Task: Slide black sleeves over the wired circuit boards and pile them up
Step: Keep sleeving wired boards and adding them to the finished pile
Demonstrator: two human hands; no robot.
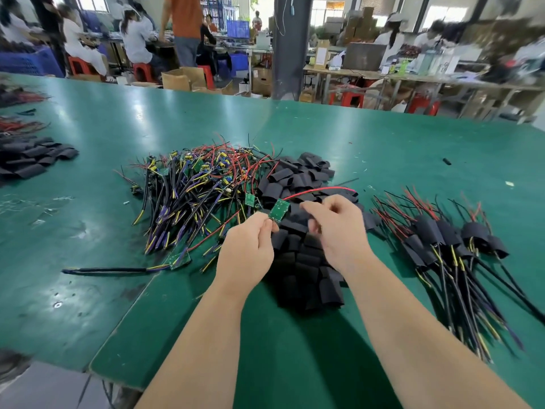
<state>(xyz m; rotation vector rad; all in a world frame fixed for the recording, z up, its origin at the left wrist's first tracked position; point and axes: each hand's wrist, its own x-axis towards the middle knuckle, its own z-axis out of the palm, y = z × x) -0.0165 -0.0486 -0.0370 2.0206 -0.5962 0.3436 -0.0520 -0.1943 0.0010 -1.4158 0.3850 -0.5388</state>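
Beside the unsleeved heap (200, 181), our left hand (250, 246) pinches a circuit board (278, 209) by its corner; we should hold it steady, red wire (318, 190) gathered. Our right hand (333, 231) curls over the black sleeves (303, 261); its grip we cannot tell.

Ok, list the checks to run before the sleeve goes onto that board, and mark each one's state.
1. Grip on the board: left hand pinches the circuit board by its lower end. Ok.
2. Board bare: no sleeve on it. Ok.
3. Sleeve in the right hand: fingers are curled, but what they hold is hidden. Cannot tell.
4. Red wire free: it arcs clear above the loose sleeves. Ok.
5. Spare sleeves at hand: heaped right under both hands. Ok.
6. Finished pile reachable: it lies just right of the right hand. Ok.
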